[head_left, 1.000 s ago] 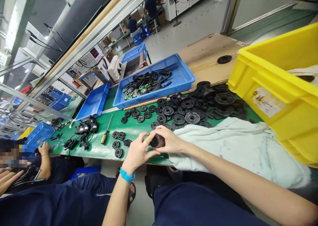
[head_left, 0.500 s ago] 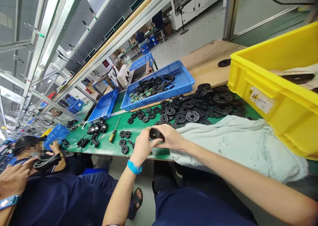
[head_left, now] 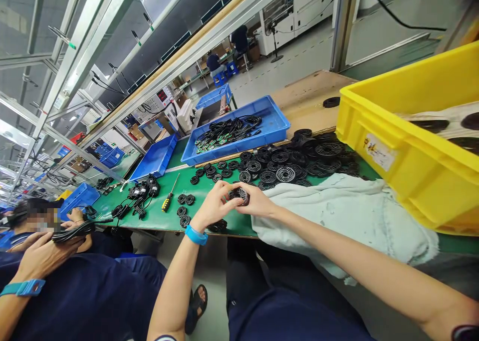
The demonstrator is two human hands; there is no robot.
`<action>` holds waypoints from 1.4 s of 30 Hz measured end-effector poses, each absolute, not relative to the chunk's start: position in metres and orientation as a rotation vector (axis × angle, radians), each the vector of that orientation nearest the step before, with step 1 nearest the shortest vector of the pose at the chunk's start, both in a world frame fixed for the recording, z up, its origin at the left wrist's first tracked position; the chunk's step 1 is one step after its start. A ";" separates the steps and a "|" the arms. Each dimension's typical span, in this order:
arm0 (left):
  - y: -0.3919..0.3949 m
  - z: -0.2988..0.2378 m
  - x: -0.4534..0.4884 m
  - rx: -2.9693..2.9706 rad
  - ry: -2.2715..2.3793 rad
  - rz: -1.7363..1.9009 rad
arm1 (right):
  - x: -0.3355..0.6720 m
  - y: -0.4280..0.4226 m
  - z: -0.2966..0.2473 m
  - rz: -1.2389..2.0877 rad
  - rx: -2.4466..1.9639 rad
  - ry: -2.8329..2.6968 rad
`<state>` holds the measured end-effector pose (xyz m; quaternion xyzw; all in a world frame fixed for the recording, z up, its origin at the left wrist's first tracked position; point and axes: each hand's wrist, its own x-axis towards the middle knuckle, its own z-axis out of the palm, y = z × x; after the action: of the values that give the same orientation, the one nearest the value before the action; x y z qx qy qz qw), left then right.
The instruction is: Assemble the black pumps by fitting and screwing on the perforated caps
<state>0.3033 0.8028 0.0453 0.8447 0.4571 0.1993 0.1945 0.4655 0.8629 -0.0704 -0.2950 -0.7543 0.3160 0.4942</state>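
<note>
A black round part with curved slots is held between both my hands above the table's front edge. My left hand has its fingers and thumb closed on the part's left side. From the other side my right hand grips it, thumb and fingers bent round its rim. Another dark slotted part lies at the table edge just below my left hand, partly hidden. Several small black slotted rings lie left of my hands. Behind them spreads a heap of larger black slotted discs.
A pale green cloth covers the table's right front. The yellow crate stands on the right. At the back sits a blue tray of cables and circuit boards. A screwdriver lies left. A co-worker's hand holds coiled cable.
My hands still hold the part, which has turned slightly so its slotted face shows more. A dark part now shows below my left hand. The view has shifted slightly; the co-worker's hands have moved with the cable.
</note>
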 end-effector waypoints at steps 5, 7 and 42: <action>0.828 0.055 0.279 2.327 1.364 0.478 | 0.465 0.861 -0.067 0.786 -0.743 -1.784; 0.846 0.060 0.258 2.287 1.572 0.465 | 0.466 0.860 -0.066 0.793 -0.733 -1.776; 0.733 0.104 0.199 3.339 1.553 -0.450 | 0.468 0.865 -0.060 0.838 -0.693 -1.840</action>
<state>0.1991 0.7327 0.1041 0.8639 0.4018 -0.1165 -0.2804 0.4682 0.8653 -0.0596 -0.2844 -0.7547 0.3435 0.4812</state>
